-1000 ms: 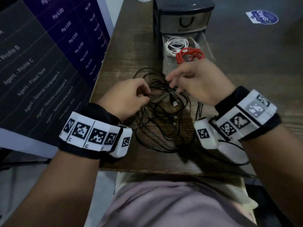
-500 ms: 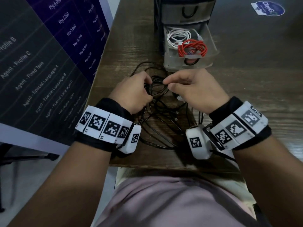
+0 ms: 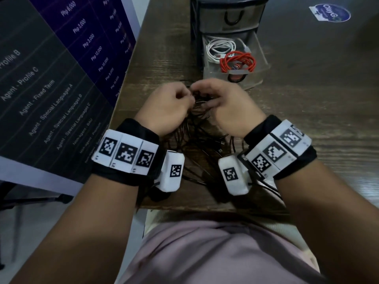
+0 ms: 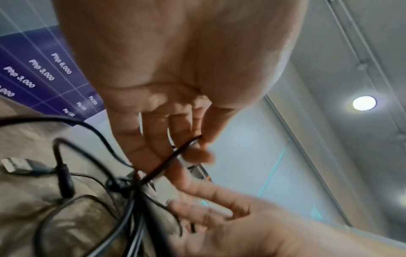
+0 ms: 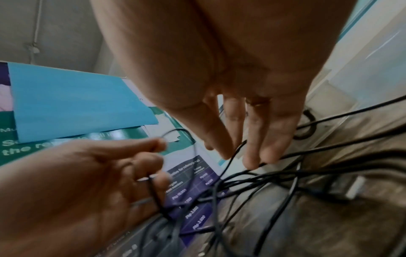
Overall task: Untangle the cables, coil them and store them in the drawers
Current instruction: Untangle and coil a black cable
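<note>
Black cables [image 3: 196, 138] tangled on table [image 3: 164, 64], lifted at the far end between both hands. Left hand [image 3: 166, 107] pinching one strand between thumb and fingers. Right hand [image 3: 227, 105] curled, fingertips [image 5: 250, 161] hooked on strands. Open drawer [image 3: 260, 58] just beyond, holding white coil [image 3: 219, 47] and red coil [image 3: 238, 61].

Left hand [image 3: 166, 107] and right hand [image 3: 229, 105] nearly touch, fingers [image 4: 197, 154] curled, pinching; both wrists raised.

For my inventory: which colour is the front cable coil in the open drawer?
Red; the head view shows it best.
</note>
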`<state>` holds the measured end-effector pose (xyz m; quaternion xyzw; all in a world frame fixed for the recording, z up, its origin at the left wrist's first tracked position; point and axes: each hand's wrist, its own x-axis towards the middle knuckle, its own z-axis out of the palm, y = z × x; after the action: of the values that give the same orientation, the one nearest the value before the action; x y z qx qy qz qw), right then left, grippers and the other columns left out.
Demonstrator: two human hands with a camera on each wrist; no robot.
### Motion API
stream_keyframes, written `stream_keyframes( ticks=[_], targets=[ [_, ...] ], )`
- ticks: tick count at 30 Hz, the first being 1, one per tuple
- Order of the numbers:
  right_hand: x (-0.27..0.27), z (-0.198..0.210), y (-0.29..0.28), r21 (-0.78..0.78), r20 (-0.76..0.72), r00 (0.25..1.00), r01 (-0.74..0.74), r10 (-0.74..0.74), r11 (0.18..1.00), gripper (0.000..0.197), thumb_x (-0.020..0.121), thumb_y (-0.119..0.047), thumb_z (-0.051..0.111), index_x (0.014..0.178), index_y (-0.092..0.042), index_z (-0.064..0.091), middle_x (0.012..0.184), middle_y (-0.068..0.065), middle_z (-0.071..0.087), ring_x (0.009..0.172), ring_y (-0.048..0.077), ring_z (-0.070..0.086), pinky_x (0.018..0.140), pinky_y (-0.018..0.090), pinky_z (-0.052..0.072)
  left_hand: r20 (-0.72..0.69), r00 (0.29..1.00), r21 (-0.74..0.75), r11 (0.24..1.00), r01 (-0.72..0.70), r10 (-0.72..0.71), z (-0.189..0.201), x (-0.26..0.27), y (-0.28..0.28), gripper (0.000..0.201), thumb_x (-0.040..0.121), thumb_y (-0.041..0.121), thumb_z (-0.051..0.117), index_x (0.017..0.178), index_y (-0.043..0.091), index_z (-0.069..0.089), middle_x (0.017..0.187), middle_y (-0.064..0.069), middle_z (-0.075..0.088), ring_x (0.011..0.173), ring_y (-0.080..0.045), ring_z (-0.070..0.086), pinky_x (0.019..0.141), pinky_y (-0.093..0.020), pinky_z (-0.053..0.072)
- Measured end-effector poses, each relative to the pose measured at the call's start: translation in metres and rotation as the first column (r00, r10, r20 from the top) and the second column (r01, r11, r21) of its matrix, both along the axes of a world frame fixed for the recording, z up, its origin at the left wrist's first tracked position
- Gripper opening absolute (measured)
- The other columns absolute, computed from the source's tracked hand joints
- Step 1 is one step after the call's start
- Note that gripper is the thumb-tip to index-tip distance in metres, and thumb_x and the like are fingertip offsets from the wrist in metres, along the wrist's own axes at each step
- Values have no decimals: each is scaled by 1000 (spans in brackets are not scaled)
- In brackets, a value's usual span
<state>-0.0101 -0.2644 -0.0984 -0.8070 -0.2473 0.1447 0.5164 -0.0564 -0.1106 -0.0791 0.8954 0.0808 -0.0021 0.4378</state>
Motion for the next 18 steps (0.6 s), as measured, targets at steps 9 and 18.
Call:
stream_keyframes(
  ticks=[9, 18],
  targets=[
    [18, 2, -21, -347, 43, 993, 117, -109, 930, 5, 90, -25, 71, 94, -27, 72, 74, -14, 63, 64, -2, 54, 62, 12, 43, 408, 889, -391, 920, -36, 208, 11, -2, 15, 12, 100, 22, 46, 92, 21, 55, 71, -2, 49, 53, -11, 47, 62, -44, 51],
    [33, 54, -41, 151, 315, 865, 361, -390, 920, 16, 85, -39, 74, 88, -24, 76, 71, -16, 67, 58, -8, 57, 59, 10, 44, 260, 927, -371, 914, -164, 272, -1, -4, 25, 16, 96, 2, 49, 93, 18, 50, 73, 8, 58, 53, -10, 60, 52, -27, 48]
  ],
)
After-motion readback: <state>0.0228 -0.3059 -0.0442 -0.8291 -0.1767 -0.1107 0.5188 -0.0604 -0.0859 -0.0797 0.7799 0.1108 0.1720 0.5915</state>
